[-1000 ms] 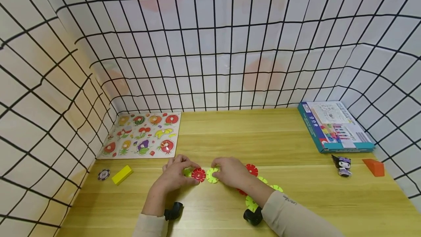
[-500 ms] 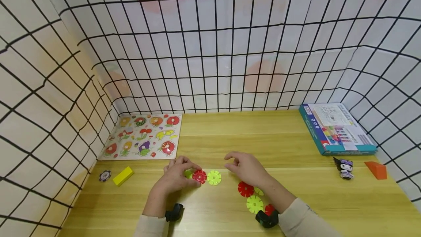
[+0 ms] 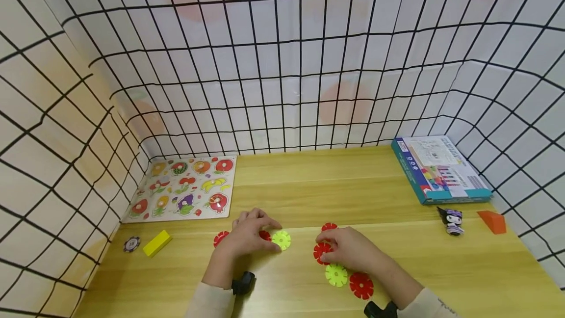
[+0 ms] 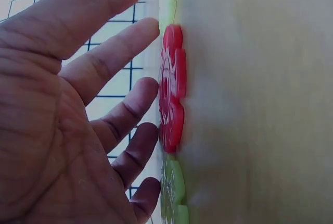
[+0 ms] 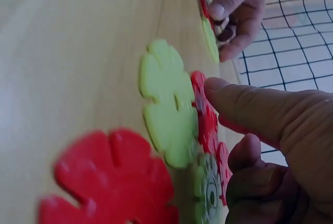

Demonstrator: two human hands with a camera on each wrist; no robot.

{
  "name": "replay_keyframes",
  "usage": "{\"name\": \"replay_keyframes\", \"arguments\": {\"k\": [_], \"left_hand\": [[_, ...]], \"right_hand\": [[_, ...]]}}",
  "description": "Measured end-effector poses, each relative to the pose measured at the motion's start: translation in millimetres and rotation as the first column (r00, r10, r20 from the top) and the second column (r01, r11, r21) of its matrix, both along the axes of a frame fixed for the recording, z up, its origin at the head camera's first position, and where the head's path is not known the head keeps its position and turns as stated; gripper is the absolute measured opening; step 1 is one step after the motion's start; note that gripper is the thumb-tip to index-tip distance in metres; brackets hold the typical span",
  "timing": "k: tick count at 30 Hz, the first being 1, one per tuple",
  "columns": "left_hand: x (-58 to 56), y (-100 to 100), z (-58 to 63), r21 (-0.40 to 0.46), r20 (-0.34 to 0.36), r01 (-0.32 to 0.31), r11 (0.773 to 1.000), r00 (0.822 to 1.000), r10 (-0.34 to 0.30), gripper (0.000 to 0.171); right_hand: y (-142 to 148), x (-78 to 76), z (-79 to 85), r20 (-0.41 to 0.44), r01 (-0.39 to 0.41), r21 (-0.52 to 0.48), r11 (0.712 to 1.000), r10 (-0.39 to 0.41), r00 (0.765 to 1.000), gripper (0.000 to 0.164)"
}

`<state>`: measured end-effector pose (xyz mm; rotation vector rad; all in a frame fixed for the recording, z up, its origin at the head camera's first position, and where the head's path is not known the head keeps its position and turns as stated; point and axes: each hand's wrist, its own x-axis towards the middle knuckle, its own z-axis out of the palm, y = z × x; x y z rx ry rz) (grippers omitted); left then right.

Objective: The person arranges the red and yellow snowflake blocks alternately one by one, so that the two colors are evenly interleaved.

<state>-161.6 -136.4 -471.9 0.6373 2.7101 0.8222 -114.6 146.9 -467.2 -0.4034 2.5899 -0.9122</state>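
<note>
Flat plastic notched discs shaped like flowers lie on the table. My left hand (image 3: 249, 234) arches over a row of them, thumb and index at either side of a yellow-green disc (image 3: 281, 240). In the left wrist view its fingers are spread beside a red disc (image 4: 173, 88) in that row. My right hand (image 3: 353, 248) pinches another red disc (image 3: 322, 253) by its edges, thumb on the near side. Around it lie a second yellow-green disc (image 3: 336, 276), a larger-looking red disc (image 3: 361, 286) and a red one (image 3: 329, 227) behind the fingers.
At the back left lies a fruit puzzle board (image 3: 183, 188); in front of it are a poker chip (image 3: 131, 244) and a yellow block (image 3: 157, 244). A boxed set (image 3: 441, 168), a small figurine (image 3: 452, 221) and an orange wedge (image 3: 492, 222) sit at right. Black wire mesh surrounds the table.
My right hand has let go of the yellow-green disc and moved right to a red disc in the other group. My left hand has shifted along the row to the yellow-green disc.
</note>
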Motion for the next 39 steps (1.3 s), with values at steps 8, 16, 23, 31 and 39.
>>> {"name": "replay_keyframes", "arguments": {"k": [8, 16, 23, 31, 39], "left_hand": [[3.3, 0, -3.6, -0.015, -0.006, -0.003, 1.0, 1.0, 0.003, 0.045], [4.1, 2, -3.0, -0.01, -0.002, -0.018, 1.0, 1.0, 0.018, 0.044], [5.7, 5, -0.9, -0.021, -0.01, -0.018, 1.0, 1.0, 0.018, 0.046], [5.9, 7, -0.5, -0.019, -0.026, -0.014, 1.0, 1.0, 0.014, 0.042], [5.5, 8, -3.9, -0.037, -0.036, -0.02, 0.999, 0.999, 0.019, 0.042]], "right_hand": [[-6, 3.6, -3.7, -0.022, 0.028, 0.035, 0.999, -0.027, 0.999, 0.039], [-7, 3.0, -4.4, -0.048, 0.038, 0.074, 0.997, -0.035, 0.998, 0.035], [-10, 2.4, -1.8, -0.07, 0.064, 0.145, 0.987, -0.054, 0.996, 0.037], [-12, 1.9, -1.0, -0.08, 0.083, 0.182, 0.98, -0.069, 0.994, 0.041], [-10, 3.4, -0.6, -0.118, 0.056, 0.118, 0.991, -0.042, 0.992, 0.043]]}}
